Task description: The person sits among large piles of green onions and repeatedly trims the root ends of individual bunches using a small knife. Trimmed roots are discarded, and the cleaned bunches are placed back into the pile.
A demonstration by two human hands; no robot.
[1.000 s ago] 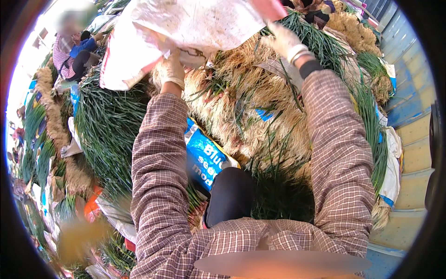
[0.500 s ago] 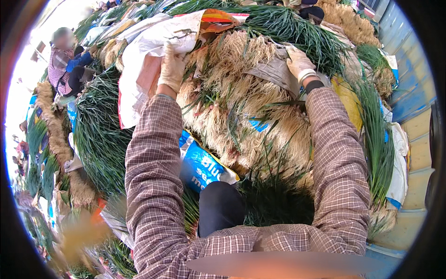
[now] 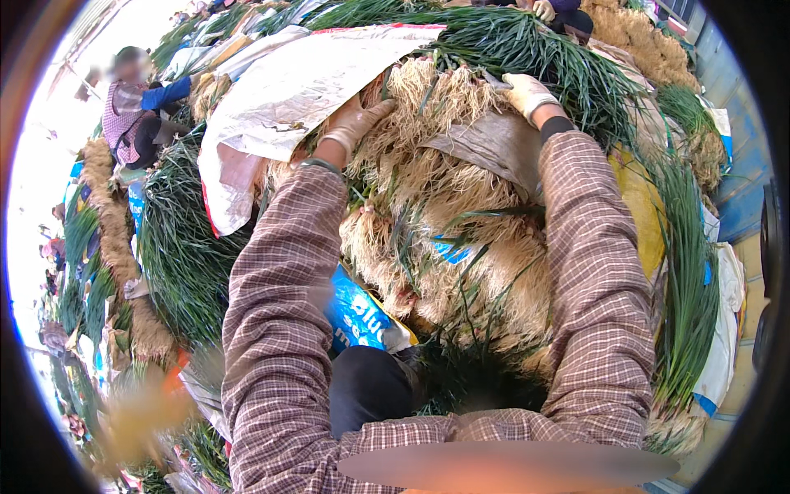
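In a white glove, my left hand (image 3: 355, 125) lies on the root side of the heap of leafy green bunches. Its thumb stretches out to the right, apart from the fingers, which are partly covered by the edge of a white woven sheet (image 3: 271, 95). Pale, stringy roots (image 3: 444, 177) face me below and between my hands. Toward the far right, my gloved right hand (image 3: 527, 95) is closed at the upper edge of a grey-brown sheet (image 3: 490, 152), beside long green leaves (image 3: 539, 62). What lies under its fingers is partly hidden.
A blue printed bag (image 3: 358, 313) lies by my knee (image 3: 370, 387). More green bunches (image 3: 185, 198) are piled at the left, where another person (image 3: 132, 107) sits. A yellow sack (image 3: 638, 206) and a blue metal wall (image 3: 732, 177) stand right. Another person's hand (image 3: 544, 10) shows at the top.
My left hand has let go of the white sheet and moved right onto the roots. The sheet now lies flatter across the heap's top left. My right hand stays by the grey-brown sheet.
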